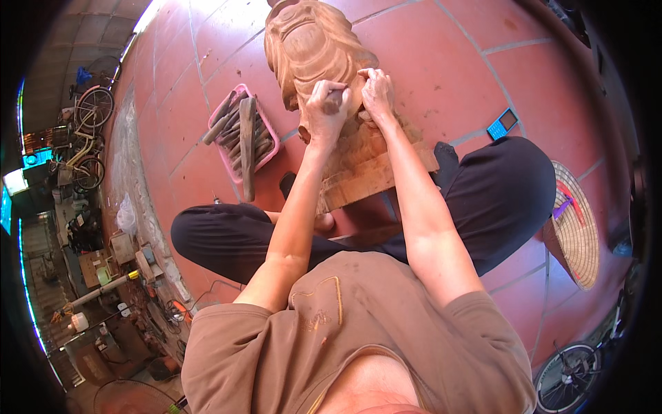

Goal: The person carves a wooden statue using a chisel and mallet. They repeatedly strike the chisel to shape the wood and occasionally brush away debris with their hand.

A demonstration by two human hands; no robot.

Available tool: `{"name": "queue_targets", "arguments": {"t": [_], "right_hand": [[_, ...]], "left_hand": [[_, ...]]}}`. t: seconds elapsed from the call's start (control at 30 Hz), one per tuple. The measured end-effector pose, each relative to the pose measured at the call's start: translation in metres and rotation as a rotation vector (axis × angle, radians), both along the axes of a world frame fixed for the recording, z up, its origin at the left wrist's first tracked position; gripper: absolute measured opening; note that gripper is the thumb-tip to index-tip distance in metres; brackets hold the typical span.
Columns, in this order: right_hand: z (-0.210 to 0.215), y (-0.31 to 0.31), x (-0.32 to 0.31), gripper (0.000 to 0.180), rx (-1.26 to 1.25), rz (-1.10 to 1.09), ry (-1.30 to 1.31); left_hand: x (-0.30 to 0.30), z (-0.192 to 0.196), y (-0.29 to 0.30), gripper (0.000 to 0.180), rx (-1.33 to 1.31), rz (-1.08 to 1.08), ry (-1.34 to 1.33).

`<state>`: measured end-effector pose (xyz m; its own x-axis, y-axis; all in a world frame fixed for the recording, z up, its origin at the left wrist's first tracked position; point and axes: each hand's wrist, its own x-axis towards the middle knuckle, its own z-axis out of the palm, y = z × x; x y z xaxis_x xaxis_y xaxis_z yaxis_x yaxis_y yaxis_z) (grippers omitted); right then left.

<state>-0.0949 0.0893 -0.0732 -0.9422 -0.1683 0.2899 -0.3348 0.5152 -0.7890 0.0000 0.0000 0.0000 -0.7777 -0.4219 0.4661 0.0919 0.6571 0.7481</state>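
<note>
A brown wooden statue with carved robe folds lies on the floor between my legs, its squared base toward me. My left hand is wrapped round the dark wooden handle of a carving chisel, over the middle of the statue. The chisel's blade is hidden from view. Just to the right, my right hand rests against the carved wood with its fingers curled in. Whatever those fingers hold, if anything, cannot be made out.
Left of the statue, a pink plastic basket holds several wooden-handled tools, with a wooden mallet across it. A blue phone and a woven conical hat lie at right. Bicycles and workshop clutter line the far left.
</note>
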Motion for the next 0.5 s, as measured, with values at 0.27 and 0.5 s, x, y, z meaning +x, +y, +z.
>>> {"name": "queue_targets", "arguments": {"t": [0.27,0.5], "right_hand": [[0.01,-0.031,0.013,0.026,-0.075,-0.027,-0.018],[0.009,-0.029,0.021,0.027,-0.109,-0.02,-0.063]], "left_hand": [[0.027,0.037,-0.018,0.012,0.096,0.068,-0.232],[0.012,0.02,-0.019,0.011,-0.17,-0.157,-0.072]]}}
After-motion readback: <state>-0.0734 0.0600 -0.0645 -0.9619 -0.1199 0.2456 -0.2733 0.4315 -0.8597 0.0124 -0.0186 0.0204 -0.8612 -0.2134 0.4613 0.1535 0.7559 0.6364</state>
